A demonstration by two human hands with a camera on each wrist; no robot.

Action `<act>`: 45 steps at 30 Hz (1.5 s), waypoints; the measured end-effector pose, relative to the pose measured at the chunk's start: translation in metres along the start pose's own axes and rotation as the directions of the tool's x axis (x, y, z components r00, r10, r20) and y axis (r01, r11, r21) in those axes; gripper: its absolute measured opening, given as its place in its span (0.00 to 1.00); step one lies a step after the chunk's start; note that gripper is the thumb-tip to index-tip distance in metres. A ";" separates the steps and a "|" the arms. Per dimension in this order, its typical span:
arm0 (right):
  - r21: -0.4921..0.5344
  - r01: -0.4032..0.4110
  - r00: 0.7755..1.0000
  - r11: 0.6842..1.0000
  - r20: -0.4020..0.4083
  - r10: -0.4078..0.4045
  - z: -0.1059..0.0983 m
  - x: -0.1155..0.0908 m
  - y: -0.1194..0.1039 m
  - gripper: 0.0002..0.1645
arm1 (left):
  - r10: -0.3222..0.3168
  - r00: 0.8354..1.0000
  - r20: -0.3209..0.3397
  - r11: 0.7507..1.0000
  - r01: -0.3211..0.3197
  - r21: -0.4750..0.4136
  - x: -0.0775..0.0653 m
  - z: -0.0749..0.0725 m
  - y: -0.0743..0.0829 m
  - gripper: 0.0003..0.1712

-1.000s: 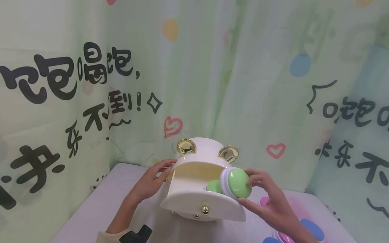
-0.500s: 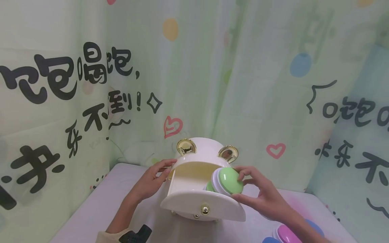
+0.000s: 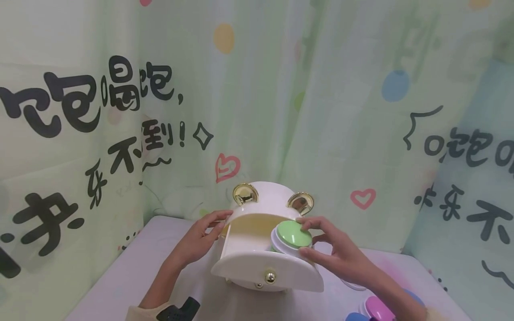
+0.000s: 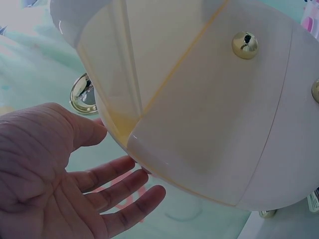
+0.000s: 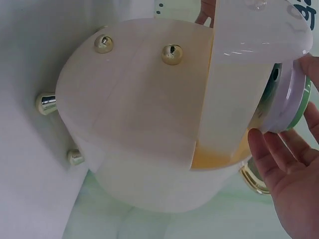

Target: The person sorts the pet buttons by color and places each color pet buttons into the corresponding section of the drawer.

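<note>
A white rounded drawer box (image 3: 267,195) with gold ear-shaped trims (image 3: 301,203) stands on the table, its upper drawer (image 3: 241,267) pulled out. My right hand (image 3: 341,252) pinches a small round jar (image 3: 295,234) with a green lid between thumb and fingers. That jar is at the drawer's right side, lid tilted up; a second green piece is mostly hidden beneath it. In the right wrist view the jar's pale side (image 5: 284,99) shows near the drawer opening. My left hand (image 3: 202,238) rests on the box's left side, its fingers (image 4: 132,196) extended along it.
A pink-lidded jar (image 3: 379,307) and a blue one (image 3: 357,317) lie at the table's front right, partly behind my right forearm. A curtain (image 3: 257,102) with printed characters and hearts surrounds the table (image 3: 120,272).
My right hand has moved left with the green-lidded jar, over the drawer, and its lid has tipped more upward. My left hand has stayed on the box.
</note>
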State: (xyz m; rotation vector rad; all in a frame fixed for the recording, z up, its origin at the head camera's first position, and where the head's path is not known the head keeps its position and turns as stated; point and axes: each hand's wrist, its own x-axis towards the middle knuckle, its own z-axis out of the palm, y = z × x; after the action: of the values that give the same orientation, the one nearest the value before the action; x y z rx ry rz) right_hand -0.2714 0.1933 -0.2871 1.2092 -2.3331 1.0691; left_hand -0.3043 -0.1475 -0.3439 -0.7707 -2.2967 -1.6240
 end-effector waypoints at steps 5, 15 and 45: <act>0.014 0.017 1.000 1.000 -0.002 -0.017 0.005 0.005 -0.002 0.25 | 0.000 1.000 -0.006 1.000 0.000 0.004 -0.001 0.000 -0.001 0.21; 0.005 0.021 1.000 1.000 -0.007 -0.021 0.006 0.006 -0.001 0.25 | -0.002 1.000 -0.015 0.999 0.003 0.035 -0.001 0.000 0.001 0.21; -0.262 0.287 0.906 0.921 -0.239 -0.350 0.011 -0.017 -0.046 0.26 | 0.013 1.000 -0.018 0.999 -0.012 0.045 0.000 0.000 -0.002 0.20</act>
State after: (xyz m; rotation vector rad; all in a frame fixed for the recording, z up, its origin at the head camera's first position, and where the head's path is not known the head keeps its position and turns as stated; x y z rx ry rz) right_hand -0.2233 0.1780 -0.2820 1.2119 -1.8957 0.7843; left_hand -0.3055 -0.1482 -0.3454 -0.7557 -2.3025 -1.5621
